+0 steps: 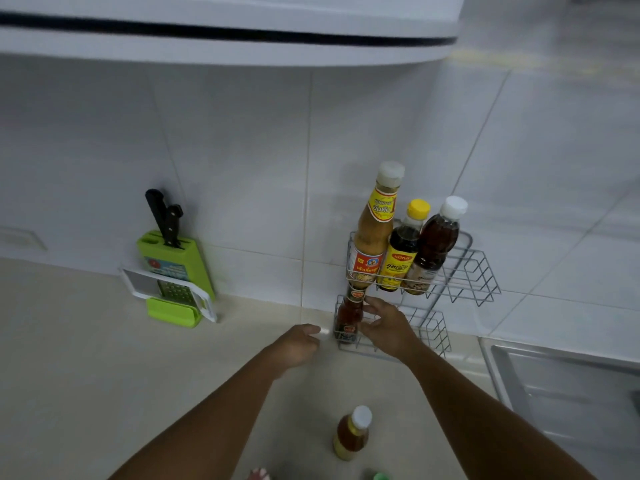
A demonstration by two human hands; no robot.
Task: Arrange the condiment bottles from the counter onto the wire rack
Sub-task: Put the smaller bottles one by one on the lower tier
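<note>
A two-tier wire rack (474,271) hangs on the tiled wall. Its top shelf holds a tall tan sauce bottle (375,230), a dark bottle with a yellow cap (401,251) and a brown bottle with a white cap (434,247). A red sauce bottle (349,315) stands at the left end of the lower shelf (434,332). My right hand (386,329) is curled around it from the right. My left hand (299,344) hovers just left of the rack, fingers loosely bent, holding nothing. An amber bottle with a white cap (351,434) stands on the counter between my forearms.
A green knife block (173,268) with black-handled knives and a grater (173,292) leans on the wall at the left. A steel sink (568,386) lies at the right. A pink cap (259,474) and a green cap (381,476) peek in at the bottom edge.
</note>
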